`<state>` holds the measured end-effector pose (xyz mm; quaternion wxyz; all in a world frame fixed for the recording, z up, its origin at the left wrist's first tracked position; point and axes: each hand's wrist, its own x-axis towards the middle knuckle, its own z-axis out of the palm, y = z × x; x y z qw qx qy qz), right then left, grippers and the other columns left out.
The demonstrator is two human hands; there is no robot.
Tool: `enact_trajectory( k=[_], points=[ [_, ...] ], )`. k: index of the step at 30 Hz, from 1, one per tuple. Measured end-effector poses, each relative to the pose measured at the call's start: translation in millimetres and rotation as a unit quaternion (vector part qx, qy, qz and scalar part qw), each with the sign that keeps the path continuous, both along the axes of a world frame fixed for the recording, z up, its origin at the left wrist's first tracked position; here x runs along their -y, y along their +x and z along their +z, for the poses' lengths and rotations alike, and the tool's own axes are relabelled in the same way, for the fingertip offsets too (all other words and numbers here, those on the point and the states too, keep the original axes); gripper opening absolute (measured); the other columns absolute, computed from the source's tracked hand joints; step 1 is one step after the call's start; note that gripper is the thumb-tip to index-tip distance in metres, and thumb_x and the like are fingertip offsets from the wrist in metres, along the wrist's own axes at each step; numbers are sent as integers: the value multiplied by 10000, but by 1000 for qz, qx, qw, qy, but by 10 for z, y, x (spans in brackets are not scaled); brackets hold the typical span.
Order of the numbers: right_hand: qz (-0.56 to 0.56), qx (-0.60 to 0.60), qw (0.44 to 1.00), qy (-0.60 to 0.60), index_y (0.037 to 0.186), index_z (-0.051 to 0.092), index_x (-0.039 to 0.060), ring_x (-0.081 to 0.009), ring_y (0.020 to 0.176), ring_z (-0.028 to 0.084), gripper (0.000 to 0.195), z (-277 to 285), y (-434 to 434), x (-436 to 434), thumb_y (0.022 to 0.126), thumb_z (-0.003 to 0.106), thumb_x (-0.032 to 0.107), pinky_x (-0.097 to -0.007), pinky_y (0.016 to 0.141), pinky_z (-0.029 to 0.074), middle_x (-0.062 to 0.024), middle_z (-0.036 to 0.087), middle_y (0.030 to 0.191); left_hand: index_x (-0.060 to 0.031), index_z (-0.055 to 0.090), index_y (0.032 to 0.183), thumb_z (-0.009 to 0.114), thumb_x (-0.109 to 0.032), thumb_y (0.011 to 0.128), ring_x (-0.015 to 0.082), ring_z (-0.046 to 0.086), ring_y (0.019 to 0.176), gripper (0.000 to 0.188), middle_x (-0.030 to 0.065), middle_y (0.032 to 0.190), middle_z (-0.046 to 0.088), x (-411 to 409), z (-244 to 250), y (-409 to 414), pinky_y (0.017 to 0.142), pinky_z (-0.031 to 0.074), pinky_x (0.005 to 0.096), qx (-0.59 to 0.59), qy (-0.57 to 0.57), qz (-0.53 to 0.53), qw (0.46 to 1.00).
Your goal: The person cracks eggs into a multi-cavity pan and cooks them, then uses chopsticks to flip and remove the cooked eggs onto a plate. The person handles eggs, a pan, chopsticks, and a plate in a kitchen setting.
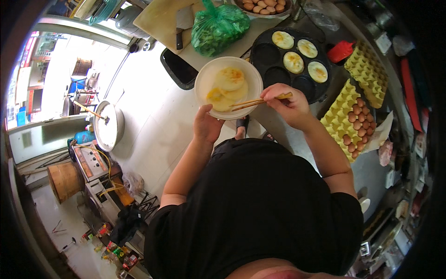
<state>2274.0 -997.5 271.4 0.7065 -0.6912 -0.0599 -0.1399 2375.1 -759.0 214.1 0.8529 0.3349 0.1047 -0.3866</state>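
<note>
My left hand grips the near-left rim of a round whitish bowl, its thumb over the edge. Inside lie several fried eggs, pale with browned and yellow patches. In my right hand is a pair of wooden chopsticks, their tips over the bowl's near side beside the eggs. Nothing shows between the tips. Right of the bowl sits a black egg-frying pan with round wells. Several of its far and right wells hold cooked eggs; wells on the left and near side show bare black.
Yellow egg trays stand right of the pan, one with brown eggs. Beyond the bowl are a green plastic bag of leafy vegetables, a cleaver on a cutting board, and a bowl of eggs. A black bin stands below.
</note>
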Motion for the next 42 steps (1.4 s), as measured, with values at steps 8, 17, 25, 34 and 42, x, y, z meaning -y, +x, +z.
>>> enact_trajectory(
  k=[8,17,25,34,42],
  points=[
    [5,-111,991,77,933,602,54,-100,803,588,107,-101,202,-121,863,552,-10,-212,684,468,-31,622,952,-91,329,1294,517,-101,793,278,470,1141,536,118,1258,457,54,12,-71,918,416,436,21,27,-1,999],
    [-140,-217,840,477,962,588,85,-122,806,631,112,-296,261,-33,880,531,34,-199,624,521,-70,646,949,-120,324,1283,539,-79,782,274,431,1175,547,98,1280,429,26,154,-170,942,386,445,62,65,-4,996],
    [-167,-24,969,182,970,599,56,-109,855,604,111,119,138,157,891,526,31,-233,718,500,-65,631,968,-141,318,1300,532,-101,787,265,427,1187,558,77,1299,421,-49,71,-166,950,380,455,26,69,9,997],
    [-248,27,968,-41,949,618,50,-79,808,570,109,315,114,476,860,567,15,-223,700,468,-10,624,901,-54,440,1249,524,-219,831,239,499,1111,457,72,1186,547,183,262,-162,957,383,412,-93,63,-60,992],
    [-383,-144,907,98,980,612,56,-126,806,606,113,-660,-89,1429,872,581,65,-235,672,486,-54,638,913,-100,381,1296,537,-222,842,230,456,1166,495,49,1267,486,191,121,-45,985,356,444,-20,129,-8,991]
  ],
)
